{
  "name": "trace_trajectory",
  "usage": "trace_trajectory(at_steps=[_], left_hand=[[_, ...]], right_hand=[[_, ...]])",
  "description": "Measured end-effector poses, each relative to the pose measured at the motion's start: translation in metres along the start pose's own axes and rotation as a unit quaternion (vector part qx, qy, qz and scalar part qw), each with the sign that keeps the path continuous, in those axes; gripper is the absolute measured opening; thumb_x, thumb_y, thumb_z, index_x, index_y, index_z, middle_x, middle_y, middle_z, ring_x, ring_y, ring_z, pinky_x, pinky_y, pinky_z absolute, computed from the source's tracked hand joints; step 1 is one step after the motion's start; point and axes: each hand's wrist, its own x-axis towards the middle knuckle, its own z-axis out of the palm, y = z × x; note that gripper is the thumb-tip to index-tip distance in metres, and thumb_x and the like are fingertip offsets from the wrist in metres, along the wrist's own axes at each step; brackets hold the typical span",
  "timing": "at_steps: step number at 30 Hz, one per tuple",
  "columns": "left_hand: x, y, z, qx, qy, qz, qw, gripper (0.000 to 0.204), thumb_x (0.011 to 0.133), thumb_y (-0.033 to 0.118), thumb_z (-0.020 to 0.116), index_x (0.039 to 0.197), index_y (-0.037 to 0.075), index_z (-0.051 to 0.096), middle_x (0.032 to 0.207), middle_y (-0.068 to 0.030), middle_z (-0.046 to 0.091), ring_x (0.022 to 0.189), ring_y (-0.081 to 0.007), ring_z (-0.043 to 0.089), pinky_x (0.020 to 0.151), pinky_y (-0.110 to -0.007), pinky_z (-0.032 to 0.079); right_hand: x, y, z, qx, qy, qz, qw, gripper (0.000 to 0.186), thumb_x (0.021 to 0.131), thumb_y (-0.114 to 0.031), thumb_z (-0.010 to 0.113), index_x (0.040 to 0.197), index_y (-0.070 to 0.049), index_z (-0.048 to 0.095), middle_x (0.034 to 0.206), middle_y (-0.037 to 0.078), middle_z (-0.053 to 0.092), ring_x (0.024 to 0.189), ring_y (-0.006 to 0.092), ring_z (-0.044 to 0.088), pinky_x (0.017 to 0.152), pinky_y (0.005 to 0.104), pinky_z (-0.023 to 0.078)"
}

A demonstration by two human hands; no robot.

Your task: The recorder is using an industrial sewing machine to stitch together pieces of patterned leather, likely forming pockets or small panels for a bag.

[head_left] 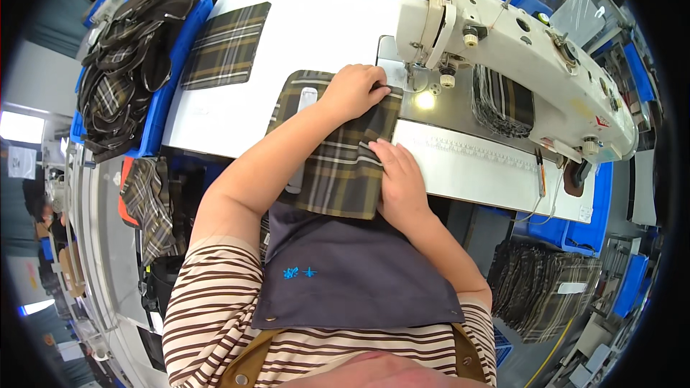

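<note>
A plaid fabric piece [338, 151] was spread on the white table [316, 21], at seven o'clock from the sewing machine [503, 43]. It was pressed flat by the left hand [353, 90], fingers loosely curled, and by the right hand [399, 178], fingers extended, nothing grasped.

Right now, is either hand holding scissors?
No, the left hand and right hand both press flat on the plaid fabric piece.

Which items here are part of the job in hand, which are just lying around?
In use: plaid fabric piece under left hand and right hand; sewing machine.
Lying about: plaid piece on table; blue bin of plaid pieces; stack beside machine; stack lower right.
</note>
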Motion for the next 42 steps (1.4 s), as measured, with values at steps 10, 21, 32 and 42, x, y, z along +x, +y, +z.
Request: trace_trajectory(at_steps=[10,21,32,42], left_hand=[[0.0,0.002,-0.002,0.027,0.0,-0.043,0.999,0.019,0.087,0.027,0.077,0.087,0.009,0.07,0.085,-0.0048,0.074,0.078,-0.0277,0.067,0.084,-0.041,0.044],[0.0,0.004,-0.003,0.032,-0.007,-0.064,0.997,0.017,0.088,0.027,0.076,0.087,0.011,0.07,0.085,-0.0034,0.074,0.081,-0.0267,0.067,0.09,-0.045,0.043],[-0.002,0.008,-0.002,0.035,-0.005,-0.063,0.997,0.013,0.09,0.024,0.075,0.09,0.012,0.069,0.09,-0.0033,0.072,0.088,-0.0269,0.067,0.099,-0.052,0.042],[-0.009,0.015,0.0,0.136,-0.036,0.152,0.978,0.023,0.089,0.013,0.072,0.112,0.012,0.072,0.117,0.0,0.068,0.109,-0.0234,0.061,0.099,-0.042,0.043]], right_hand=[[-0.005,0.004,0.009,-0.073,-0.006,-0.031,0.997,0.019,0.073,0.001,0.063,0.089,0.006,0.072,0.146,0.011,0.058,0.14,0.0269,0.051,0.117,0.0508,0.039],[-0.007,0.004,0.015,-0.072,0.039,-0.025,0.996,0.02,0.078,0.002,0.06,0.092,0.008,0.072,0.141,0.012,0.062,0.137,0.0283,0.055,0.116,0.0508,0.04],[-0.006,0.005,0.013,-0.075,0.036,-0.036,0.996,0.014,0.076,0.001,0.061,0.082,0.006,0.072,0.14,0.012,0.063,0.135,0.0279,0.057,0.114,0.0512,0.043],[-0.006,0.008,-0.008,-0.057,-0.025,0.003,0.998,0.023,0.079,0.002,0.061,0.098,0.008,0.071,0.143,0.012,0.06,0.139,0.0284,0.052,0.116,0.0515,0.04]])
